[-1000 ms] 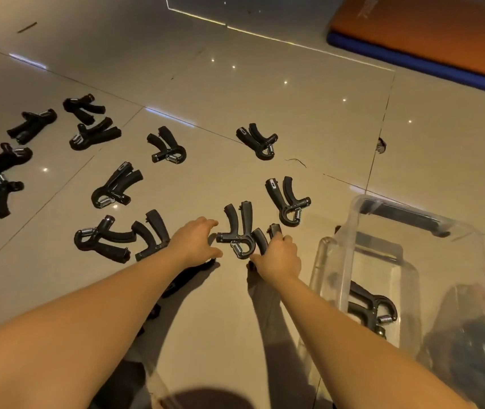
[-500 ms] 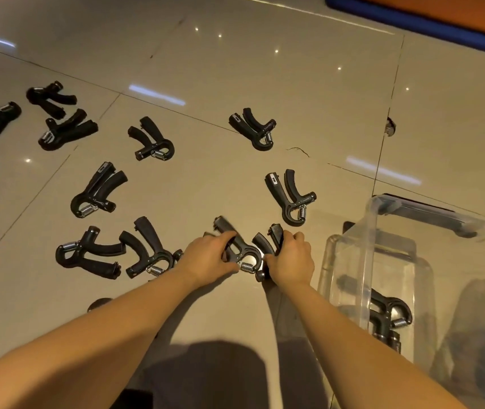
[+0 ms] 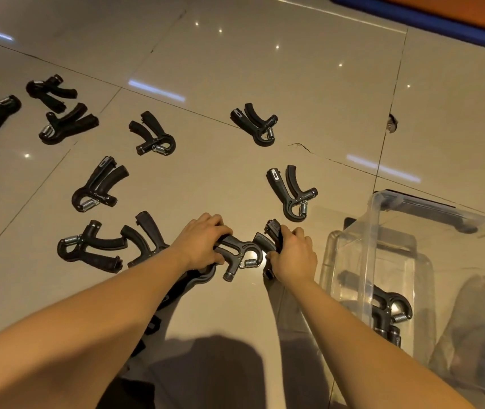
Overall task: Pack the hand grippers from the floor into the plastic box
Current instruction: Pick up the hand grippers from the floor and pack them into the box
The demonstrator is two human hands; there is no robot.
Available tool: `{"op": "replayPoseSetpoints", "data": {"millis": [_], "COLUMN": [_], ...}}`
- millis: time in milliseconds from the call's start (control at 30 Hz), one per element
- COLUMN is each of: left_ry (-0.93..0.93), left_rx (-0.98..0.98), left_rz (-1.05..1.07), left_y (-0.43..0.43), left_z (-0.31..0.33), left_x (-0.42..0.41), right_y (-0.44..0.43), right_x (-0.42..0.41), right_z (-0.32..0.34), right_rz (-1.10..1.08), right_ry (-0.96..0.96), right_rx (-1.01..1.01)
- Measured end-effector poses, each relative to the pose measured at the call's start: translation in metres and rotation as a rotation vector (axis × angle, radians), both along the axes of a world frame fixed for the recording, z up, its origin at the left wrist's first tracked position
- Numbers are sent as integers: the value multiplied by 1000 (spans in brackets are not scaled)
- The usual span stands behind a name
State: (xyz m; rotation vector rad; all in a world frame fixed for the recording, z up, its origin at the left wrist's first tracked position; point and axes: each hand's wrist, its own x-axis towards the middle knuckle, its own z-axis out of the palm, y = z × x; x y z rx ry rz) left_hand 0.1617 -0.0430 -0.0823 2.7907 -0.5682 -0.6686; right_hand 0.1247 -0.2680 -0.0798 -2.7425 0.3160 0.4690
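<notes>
Gripping one hand gripper (image 3: 239, 255) each just left of the plastic box (image 3: 368, 246), the left hand (image 3: 202, 243) and right hand (image 3: 292, 258) seem mid-pickup, needing next a lift over its rim, with many more waiting farther left.

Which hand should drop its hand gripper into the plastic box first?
Probably the right. The right hand holds a hand gripper just beside the plastic box; the left hand, holding a second gripper, is farther from it.
</notes>
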Motion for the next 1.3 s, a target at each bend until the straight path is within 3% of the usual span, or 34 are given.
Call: {"op": "replayPoseSetpoints", "data": {"millis": [300,600,733,867,1067,1167,1300], "left_ry": [-92,-259,-333,-382,-417,-413,-356], "left_rx": [-143,-327,-359,-296,-54,-46,-192], "left_rz": [211,407,347,159,-139,-130,37], "left_y": [5,-30,-63,-99,-141,-144,-154], "left_z": [34,143,200,246,299,315,315], "left_x": [-8,0,9,14,20,14,-7], "right_y": [-6,-55,-110,-164,-226,-239,-242], "right_x": [13,44,46,34,-6,-19,-29], "right_z": [46,190,254,279,254,228,185], "right_rz": [77,198,283,317,330,369,450], "right_ry": [-169,-465,-530,-471,-321,-225,-101], "right_rx": [178,405,311,151,31,-11,-57]}}
